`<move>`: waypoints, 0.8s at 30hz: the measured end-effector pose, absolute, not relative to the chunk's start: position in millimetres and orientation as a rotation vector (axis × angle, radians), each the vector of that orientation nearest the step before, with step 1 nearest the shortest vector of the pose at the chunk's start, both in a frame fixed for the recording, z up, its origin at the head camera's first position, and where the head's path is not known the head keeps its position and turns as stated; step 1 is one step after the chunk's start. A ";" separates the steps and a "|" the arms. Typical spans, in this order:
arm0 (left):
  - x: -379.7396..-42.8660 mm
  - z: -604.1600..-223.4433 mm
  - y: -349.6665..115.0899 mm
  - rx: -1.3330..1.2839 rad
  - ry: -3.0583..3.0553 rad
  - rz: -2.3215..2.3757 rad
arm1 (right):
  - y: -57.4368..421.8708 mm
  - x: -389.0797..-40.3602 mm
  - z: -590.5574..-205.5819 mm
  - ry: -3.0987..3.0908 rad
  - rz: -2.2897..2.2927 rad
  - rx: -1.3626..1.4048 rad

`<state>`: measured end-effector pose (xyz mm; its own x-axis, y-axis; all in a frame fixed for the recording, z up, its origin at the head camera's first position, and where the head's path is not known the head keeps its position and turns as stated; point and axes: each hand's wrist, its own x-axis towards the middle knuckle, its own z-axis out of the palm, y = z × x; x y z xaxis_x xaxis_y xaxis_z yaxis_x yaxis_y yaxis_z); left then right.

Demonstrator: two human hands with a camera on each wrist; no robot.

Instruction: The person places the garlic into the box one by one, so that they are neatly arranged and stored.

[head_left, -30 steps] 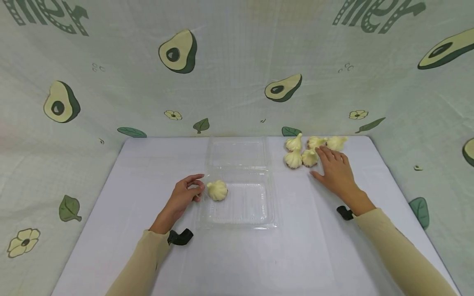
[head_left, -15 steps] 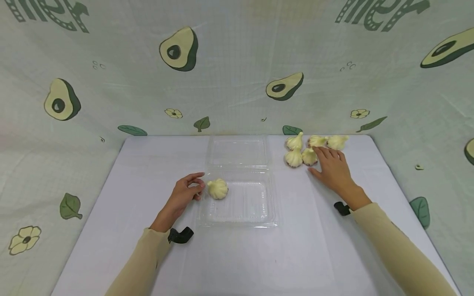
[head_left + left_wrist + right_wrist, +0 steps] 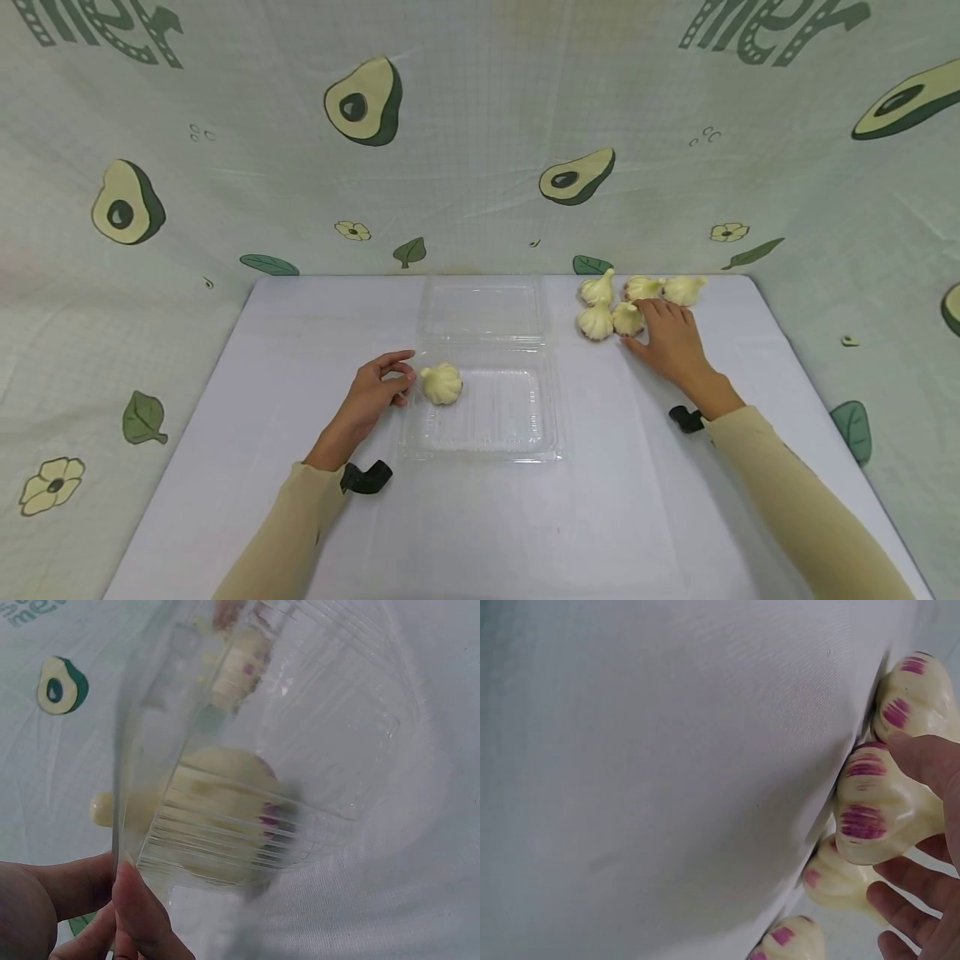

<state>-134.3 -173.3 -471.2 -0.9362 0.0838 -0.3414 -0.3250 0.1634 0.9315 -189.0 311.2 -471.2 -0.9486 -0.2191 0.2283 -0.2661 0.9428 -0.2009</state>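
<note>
My left hand [image 3: 375, 387] pinches the left rim of a clear plastic clamshell container [image 3: 510, 417] between thumb and finger, as the left wrist view shows. Inside the container, at its left, lies one cream garlic bulb [image 3: 442, 383], seen through the ribbed plastic wall in that wrist view. At the back right, my right hand [image 3: 675, 343] holds another garlic bulb [image 3: 862, 799], which has purple streaks on its base. The thumb [image 3: 922, 757] lies on one side of it and the fingers on the other. Its neck points in toward the palm.
Several other garlic bulbs [image 3: 595, 322] cluster close around the held one at the back right of the white table [image 3: 480, 533]. The container's lid [image 3: 480, 308] lies folded back toward the cloth wall [image 3: 465, 192] with printed avocados. A black wrist mount [image 3: 366, 478] sits below the left wrist.
My right hand has moved slightly left, and its thumb and fingers have closed around the front garlic bulb. The left hand, container and bulb inside stay as they were.
</note>
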 end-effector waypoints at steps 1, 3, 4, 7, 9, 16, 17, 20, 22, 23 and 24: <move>-134.1 -471.3 -173.4 -0.229 2.132 1.833 | 311.2 -189.5 -471.6 -2.899 0.345 0.362; -134.0 -472.2 -173.2 -0.226 2.134 1.832 | 311.3 -190.4 -472.4 -2.902 0.357 0.359; -134.1 -472.2 -173.1 -0.230 2.133 1.833 | 311.3 -190.8 -472.6 -2.905 0.363 0.357; -134.0 -471.6 -173.6 -0.225 2.135 1.831 | 311.4 -192.1 -473.8 -2.911 0.368 0.347; -134.2 -470.6 -173.8 -0.228 2.132 1.835 | 310.8 -193.3 -474.4 -2.909 0.375 0.344; -134.8 -471.2 -173.3 -0.235 2.133 1.834 | 308.9 -198.7 -476.4 -2.884 0.344 0.346; -134.8 -471.2 -173.1 -0.239 2.131 1.834 | 308.9 -199.5 -476.7 -2.882 0.338 0.344; -134.9 -471.3 -172.9 -0.236 2.130 1.835 | 308.5 -201.4 -477.7 -2.892 0.344 0.329; -134.7 -471.2 -173.1 -0.223 2.130 1.836 | 308.2 -201.9 -478.1 -2.906 0.354 0.314; -134.7 -471.2 -173.3 -0.222 2.131 1.838 | 307.9 -202.0 -478.2 -2.910 0.362 0.307; -134.6 -471.3 -173.4 -0.219 2.131 1.840 | 307.7 -202.0 -478.2 -2.913 0.371 0.300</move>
